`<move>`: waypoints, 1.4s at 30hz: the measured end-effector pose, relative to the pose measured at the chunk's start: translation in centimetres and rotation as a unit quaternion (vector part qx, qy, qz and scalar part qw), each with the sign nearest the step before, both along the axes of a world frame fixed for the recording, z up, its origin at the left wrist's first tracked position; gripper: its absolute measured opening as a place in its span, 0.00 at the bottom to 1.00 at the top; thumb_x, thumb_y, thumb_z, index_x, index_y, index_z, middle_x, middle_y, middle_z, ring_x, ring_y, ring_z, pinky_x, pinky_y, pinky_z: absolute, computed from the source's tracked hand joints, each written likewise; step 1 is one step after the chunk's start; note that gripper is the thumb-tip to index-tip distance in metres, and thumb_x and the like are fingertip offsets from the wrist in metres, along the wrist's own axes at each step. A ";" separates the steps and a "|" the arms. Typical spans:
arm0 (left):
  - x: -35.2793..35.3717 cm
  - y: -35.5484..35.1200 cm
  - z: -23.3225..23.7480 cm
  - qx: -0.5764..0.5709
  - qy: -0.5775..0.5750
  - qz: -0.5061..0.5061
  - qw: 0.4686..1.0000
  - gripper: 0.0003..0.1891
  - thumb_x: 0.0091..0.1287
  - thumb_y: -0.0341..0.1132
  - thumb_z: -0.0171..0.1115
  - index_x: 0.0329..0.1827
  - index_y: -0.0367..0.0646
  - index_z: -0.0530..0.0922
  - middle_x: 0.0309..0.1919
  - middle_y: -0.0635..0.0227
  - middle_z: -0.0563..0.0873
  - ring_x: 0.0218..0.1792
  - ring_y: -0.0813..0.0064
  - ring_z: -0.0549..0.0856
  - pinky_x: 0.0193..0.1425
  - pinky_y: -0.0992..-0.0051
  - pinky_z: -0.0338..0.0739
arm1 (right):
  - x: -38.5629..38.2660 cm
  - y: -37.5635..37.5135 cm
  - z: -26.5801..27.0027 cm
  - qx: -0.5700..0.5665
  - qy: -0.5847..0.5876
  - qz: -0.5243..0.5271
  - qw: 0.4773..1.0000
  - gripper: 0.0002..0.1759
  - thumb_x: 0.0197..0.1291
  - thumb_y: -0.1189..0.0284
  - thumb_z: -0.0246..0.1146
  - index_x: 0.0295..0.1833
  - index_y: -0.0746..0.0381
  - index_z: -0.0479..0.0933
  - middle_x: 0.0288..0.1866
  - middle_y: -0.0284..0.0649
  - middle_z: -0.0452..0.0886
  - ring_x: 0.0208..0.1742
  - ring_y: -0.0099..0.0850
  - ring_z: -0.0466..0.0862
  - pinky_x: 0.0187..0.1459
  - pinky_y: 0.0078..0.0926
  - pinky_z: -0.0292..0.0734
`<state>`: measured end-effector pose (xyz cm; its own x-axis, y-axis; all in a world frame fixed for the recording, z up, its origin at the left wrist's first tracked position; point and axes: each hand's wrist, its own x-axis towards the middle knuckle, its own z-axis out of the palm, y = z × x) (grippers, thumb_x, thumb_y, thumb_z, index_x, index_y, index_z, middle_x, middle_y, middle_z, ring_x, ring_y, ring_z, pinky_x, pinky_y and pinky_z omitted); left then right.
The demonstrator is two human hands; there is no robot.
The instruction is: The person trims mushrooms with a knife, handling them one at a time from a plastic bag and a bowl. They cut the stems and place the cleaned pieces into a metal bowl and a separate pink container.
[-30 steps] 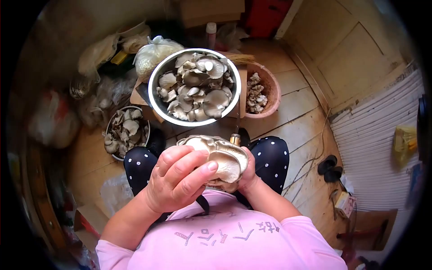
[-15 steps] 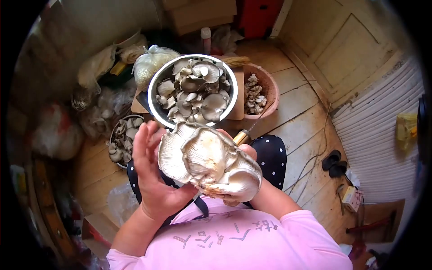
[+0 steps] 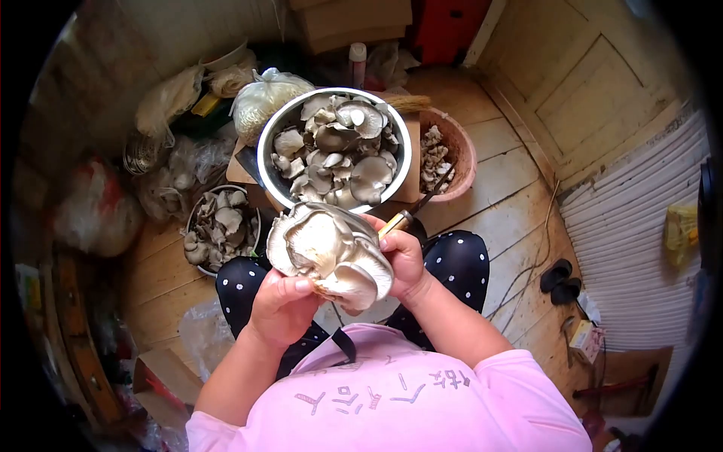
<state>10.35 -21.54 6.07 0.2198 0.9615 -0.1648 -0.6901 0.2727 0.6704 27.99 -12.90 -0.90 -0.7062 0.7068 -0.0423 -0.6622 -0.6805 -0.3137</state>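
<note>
A large pale cluster of oyster mushrooms [image 3: 331, 252] is held gills up between both hands, above the knees. My left hand [image 3: 285, 305] grips its lower left side, thumb on top near the stem base. My right hand [image 3: 403, 260] is closed round the wooden handle of a knife [image 3: 399, 221] and also touches the cluster's right side. The dark blade points up and right, toward the pink basin. Just beyond the cluster is a white-rimmed metal bowl [image 3: 407, 151] full of grey mushrooms [image 3: 370, 179].
A pink basin [image 3: 468, 158] with mushroom scraps stands behind on the right. At the left, a smaller bowl [image 3: 197, 264] holds more mushrooms. Plastic bags [image 3: 98, 211] lie further left. Black slippers [image 3: 561, 279] and a small box [image 3: 586, 339] are on the floor at right.
My left hand, spread before, has closed on the cluster's lower left side. The cluster has turned and shifted slightly left. The knife blade has swung a little in my right hand.
</note>
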 end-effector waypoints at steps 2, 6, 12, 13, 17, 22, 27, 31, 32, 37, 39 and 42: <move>-0.2 0.7 -0.7 -0.025 0.025 0.030 0.999 0.35 0.60 0.43 0.64 0.69 0.37 0.65 0.59 0.59 0.79 0.58 0.66 0.81 0.60 0.63 0.77 | -0.2 0.6 0.3 -0.006 -0.053 -0.005 0.999 0.33 0.48 0.71 0.57 0.64 0.67 0.70 0.60 0.47 0.78 0.60 0.38 0.78 0.65 0.37 0.70; -1.0 2.9 -0.8 -0.025 -0.006 0.062 0.998 0.32 0.58 0.40 0.69 0.65 0.40 0.68 0.54 0.62 0.81 0.53 0.67 0.83 0.53 0.62 0.81 | -0.5 3.3 0.7 0.032 -0.250 -0.027 0.967 0.25 0.52 0.72 0.54 0.58 0.67 0.74 0.49 0.42 0.81 0.51 0.32 0.82 0.53 0.31 0.76; -3.8 8.7 -2.3 -0.042 -0.048 0.183 0.981 0.23 0.61 0.41 0.69 0.58 0.46 0.75 0.50 0.68 0.83 0.50 0.69 0.83 0.53 0.61 0.81 | 0.7 6.6 3.1 0.205 -0.506 -0.097 0.833 0.13 0.53 0.77 0.57 0.45 0.68 0.78 0.42 0.42 0.84 0.33 0.25 0.83 0.37 0.24 0.78; -4.5 10.0 -3.0 -0.039 -0.044 0.198 0.978 0.22 0.61 0.41 0.69 0.57 0.47 0.76 0.49 0.68 0.83 0.50 0.69 0.83 0.53 0.61 0.81 | 0.8 7.1 3.0 0.234 -0.511 -0.094 0.822 0.11 0.55 0.79 0.58 0.45 0.67 0.78 0.41 0.40 0.84 0.34 0.24 0.83 0.35 0.22 0.78; -6.3 14.7 -4.2 -0.055 -0.056 0.259 0.963 0.22 0.59 0.39 0.72 0.56 0.46 0.77 0.48 0.68 0.83 0.52 0.69 0.81 0.56 0.61 0.78 | -1.1 7.7 4.9 0.265 -0.471 -0.090 0.837 0.10 0.61 0.79 0.62 0.48 0.64 0.75 0.40 0.37 0.82 0.32 0.21 0.83 0.32 0.17 0.78; -7.9 19.1 -6.1 -0.065 -0.042 0.304 0.949 0.22 0.61 0.39 0.71 0.57 0.46 0.76 0.51 0.65 0.82 0.54 0.64 0.80 0.59 0.54 0.75 | -4.4 9.6 3.9 0.350 -0.431 -0.095 0.826 0.07 0.62 0.79 0.62 0.45 0.65 0.73 0.36 0.32 0.79 0.32 0.17 0.79 0.34 0.18 0.78; -8.4 21.1 -6.9 -0.063 -0.019 0.320 0.945 0.22 0.61 0.39 0.70 0.57 0.46 0.76 0.50 0.66 0.82 0.53 0.65 0.80 0.59 0.55 0.75 | -6.6 10.5 1.4 0.402 -0.485 -0.086 0.772 0.06 0.60 0.76 0.63 0.42 0.62 0.74 0.30 0.29 0.76 0.26 0.16 0.75 0.30 0.17 0.73; -8.0 22.1 -6.6 -0.058 0.000 0.337 0.940 0.21 0.61 0.38 0.70 0.57 0.46 0.76 0.50 0.68 0.82 0.54 0.66 0.79 0.61 0.58 0.74 | -6.5 11.1 1.9 0.491 -0.554 -0.106 0.663 0.10 0.57 0.74 0.65 0.43 0.63 0.74 0.30 0.35 0.77 0.30 0.24 0.76 0.35 0.25 0.74; -8.0 22.3 -6.7 -0.052 0.001 0.340 0.939 0.21 0.61 0.38 0.70 0.57 0.46 0.76 0.50 0.68 0.82 0.53 0.67 0.79 0.61 0.60 0.74 | -6.4 11.3 1.8 0.465 -0.567 -0.099 0.673 0.12 0.55 0.73 0.65 0.44 0.63 0.75 0.30 0.38 0.77 0.32 0.27 0.77 0.38 0.28 0.74; -8.2 22.2 -6.3 -0.050 0.012 0.316 0.947 0.21 0.62 0.38 0.70 0.57 0.45 0.77 0.50 0.67 0.82 0.53 0.67 0.80 0.60 0.60 0.74 | -6.0 11.6 1.8 0.459 -0.577 -0.107 0.667 0.14 0.55 0.70 0.64 0.45 0.64 0.74 0.33 0.49 0.80 0.35 0.44 0.80 0.40 0.36 0.75; -8.2 22.0 -6.1 -0.059 -0.020 0.320 0.945 0.19 0.60 0.32 0.70 0.55 0.47 0.78 0.45 0.71 0.84 0.48 0.72 0.83 0.55 0.64 0.78 | -6.0 11.4 1.5 0.458 -0.577 -0.118 0.666 0.13 0.55 0.71 0.64 0.45 0.63 0.75 0.32 0.44 0.79 0.33 0.37 0.80 0.39 0.32 0.75; -8.2 22.1 -6.3 -0.045 0.014 0.328 0.944 0.21 0.62 0.38 0.70 0.57 0.44 0.77 0.49 0.66 0.82 0.53 0.66 0.79 0.61 0.58 0.73 | -6.1 11.6 1.4 0.476 -0.587 -0.111 0.645 0.13 0.55 0.71 0.63 0.46 0.64 0.75 0.31 0.48 0.80 0.33 0.44 0.80 0.40 0.35 0.75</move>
<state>2.20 0.51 -0.21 -0.4228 0.8715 -0.2485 -0.7129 -0.1505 0.6849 21.91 -1.35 0.49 -0.4591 0.8856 0.0705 0.3647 0.2602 -0.8940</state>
